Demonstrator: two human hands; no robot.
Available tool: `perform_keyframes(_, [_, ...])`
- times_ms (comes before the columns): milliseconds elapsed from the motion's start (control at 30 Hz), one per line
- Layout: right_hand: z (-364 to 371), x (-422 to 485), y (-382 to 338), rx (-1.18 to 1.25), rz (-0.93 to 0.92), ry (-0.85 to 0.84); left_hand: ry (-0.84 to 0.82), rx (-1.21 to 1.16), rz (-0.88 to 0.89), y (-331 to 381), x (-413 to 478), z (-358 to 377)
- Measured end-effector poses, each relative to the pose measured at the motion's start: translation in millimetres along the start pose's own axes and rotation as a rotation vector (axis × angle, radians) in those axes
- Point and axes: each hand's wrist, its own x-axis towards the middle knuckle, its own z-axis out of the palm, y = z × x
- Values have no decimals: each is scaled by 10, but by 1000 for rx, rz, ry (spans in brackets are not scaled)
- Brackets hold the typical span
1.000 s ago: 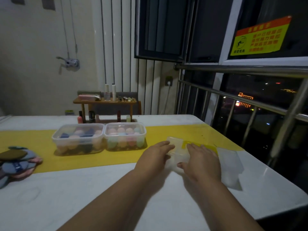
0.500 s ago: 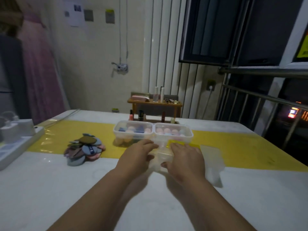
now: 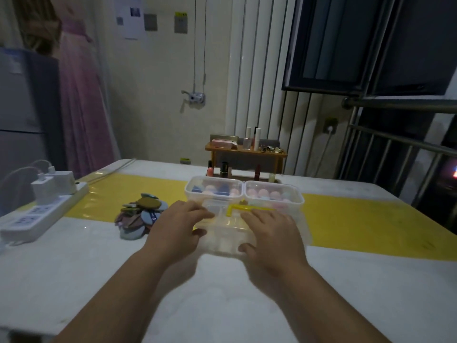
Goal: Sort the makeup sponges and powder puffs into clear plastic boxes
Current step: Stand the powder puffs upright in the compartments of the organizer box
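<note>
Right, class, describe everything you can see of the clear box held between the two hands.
The clear plastic box is translucent, rectangular, round-cornered, apparently empty. It sits upright on the table, just before two sponge-filled boxes. The left hand and right hand hold its ends, fingers over the top, thumbs at the near wall.

left hand and right hand are bare, with bare forearms to the frame edge.
</note>
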Motion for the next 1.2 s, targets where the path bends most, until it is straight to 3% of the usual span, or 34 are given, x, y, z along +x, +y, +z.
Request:
perform_keyframes(167, [23,-156,258,-94,89,125,48,91,101,162,45,-6])
perform_keyframes(300, [60,-128,283,-39,43,185,0,89,247,322,104,59])
perform_keyframes(467, [90,-189,481,88,-103,291,40,95,245,196,86,82])
perform_keyframes(867, [170,-161,543,107,-107,482,310,62,281,120,79,245])
perform_keyframes(1200, [194,-129,459,35,-49,492,289,66,183,248,75,243])
